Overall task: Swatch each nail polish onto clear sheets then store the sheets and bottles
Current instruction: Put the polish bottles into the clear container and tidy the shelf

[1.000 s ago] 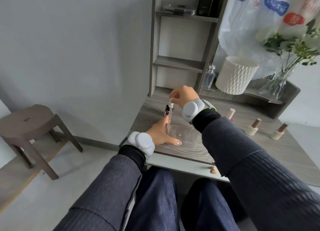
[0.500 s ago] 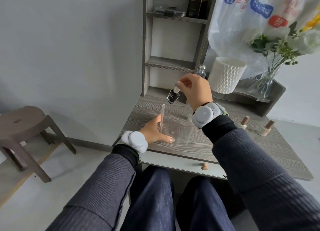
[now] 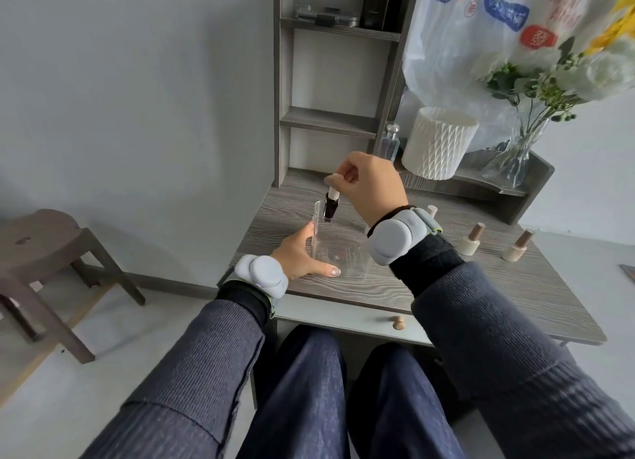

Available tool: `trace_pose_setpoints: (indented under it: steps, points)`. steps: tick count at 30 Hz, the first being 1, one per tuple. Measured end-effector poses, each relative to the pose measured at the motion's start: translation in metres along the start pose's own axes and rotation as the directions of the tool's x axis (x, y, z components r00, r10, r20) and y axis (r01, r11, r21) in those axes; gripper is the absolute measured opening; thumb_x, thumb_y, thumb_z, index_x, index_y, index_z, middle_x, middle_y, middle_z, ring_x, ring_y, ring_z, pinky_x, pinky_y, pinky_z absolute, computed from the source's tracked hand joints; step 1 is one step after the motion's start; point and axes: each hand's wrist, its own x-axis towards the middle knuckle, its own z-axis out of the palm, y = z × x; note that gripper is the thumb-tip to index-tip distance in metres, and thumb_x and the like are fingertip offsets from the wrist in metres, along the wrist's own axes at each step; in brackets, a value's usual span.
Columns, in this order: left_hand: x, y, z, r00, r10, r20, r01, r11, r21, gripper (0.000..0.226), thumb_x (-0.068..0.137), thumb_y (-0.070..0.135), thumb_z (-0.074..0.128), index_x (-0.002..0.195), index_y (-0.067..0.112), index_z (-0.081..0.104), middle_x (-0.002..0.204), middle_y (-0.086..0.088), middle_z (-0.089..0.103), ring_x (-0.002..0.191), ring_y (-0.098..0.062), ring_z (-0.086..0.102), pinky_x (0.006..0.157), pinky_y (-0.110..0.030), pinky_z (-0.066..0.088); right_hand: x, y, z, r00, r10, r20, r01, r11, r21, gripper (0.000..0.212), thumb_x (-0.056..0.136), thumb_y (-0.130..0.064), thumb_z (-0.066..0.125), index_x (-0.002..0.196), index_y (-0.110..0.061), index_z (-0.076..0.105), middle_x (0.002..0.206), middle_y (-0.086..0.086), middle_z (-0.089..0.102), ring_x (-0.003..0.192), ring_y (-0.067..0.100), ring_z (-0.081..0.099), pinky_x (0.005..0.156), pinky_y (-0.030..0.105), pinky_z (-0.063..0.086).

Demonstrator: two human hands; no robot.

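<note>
A clear plastic box (image 3: 338,249) stands on the grey wooden desk (image 3: 446,286). My left hand (image 3: 302,254) grips its left wall, thumb along the front. My right hand (image 3: 369,187) pinches the white cap of a dark nail polish bottle (image 3: 331,207), which hangs upright just over the box's far left corner, its base at about rim height. Three beige bottles with brown caps stand to the right: one (image 3: 431,212) partly behind my right wrist, another (image 3: 470,240), and a third (image 3: 517,247).
A shelf unit (image 3: 330,122) rises at the desk's back. Beside it stand a glass perfume bottle (image 3: 390,144), a white textured pot (image 3: 439,142) and a glass vase with flowers (image 3: 515,156). A dark stool (image 3: 44,252) sits on the floor at left. A drawer knob (image 3: 398,322) is below the desk edge.
My right hand lifted the dark bottle up from beside the box, then brought it upright and down over the box's far left corner. My left hand stayed on the box.
</note>
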Motion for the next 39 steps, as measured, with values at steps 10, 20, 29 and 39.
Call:
trace_pose_setpoints:
  steps: [10,20,29,39]
  points:
    - [0.0,0.002,0.0,0.999,-0.028,0.018,0.028,0.999,0.028,0.128,0.036,0.061,0.083,0.146,0.035,0.025,0.146,0.009,0.04,0.136,-0.014,0.035,0.114,-0.042,0.027,-0.006,0.004,0.019,0.938,0.2,0.284,-0.132,0.962,-0.241,0.015,0.082,-0.036,0.07,0.084,-0.021,0.07,0.091,0.0,0.07,0.084,0.023,0.065,0.076,0.038,0.056]
    - [-0.003,0.006,0.006,0.997,0.011,-0.079,-0.005,0.997,0.074,0.116,0.049,0.054,0.086,0.147,0.031,0.027,0.141,0.011,0.047,0.131,-0.013,0.042,0.112,-0.037,0.03,-0.008,0.013,0.015,0.947,0.217,0.238,-0.179,0.969,-0.17,0.026,0.085,-0.042,0.068,0.085,-0.017,0.072,0.079,0.001,0.07,0.076,0.022,0.066,0.071,0.037,0.056]
    - [0.007,0.012,0.01,0.997,0.043,-0.057,-0.041,0.999,0.032,0.116,0.06,0.038,0.088,0.15,0.031,0.015,0.148,0.01,0.037,0.136,-0.013,0.034,0.112,-0.031,0.026,0.001,0.064,-0.021,0.962,0.249,0.112,-0.227,0.957,-0.18,0.019,0.089,-0.011,0.059,0.102,-0.016,0.073,0.1,0.007,0.072,0.09,0.026,0.063,0.078,0.036,0.052]
    - [0.007,0.011,0.013,0.998,0.033,-0.06,-0.035,0.999,-0.03,0.115,0.061,0.035,0.088,0.15,0.032,0.015,0.149,0.01,0.035,0.138,-0.013,0.031,0.111,-0.029,0.024,0.002,0.094,-0.01,0.897,0.323,0.303,-0.256,0.937,-0.239,0.025,0.088,-0.001,0.058,0.103,-0.015,0.074,0.105,0.007,0.072,0.1,0.027,0.065,0.091,0.044,0.052]
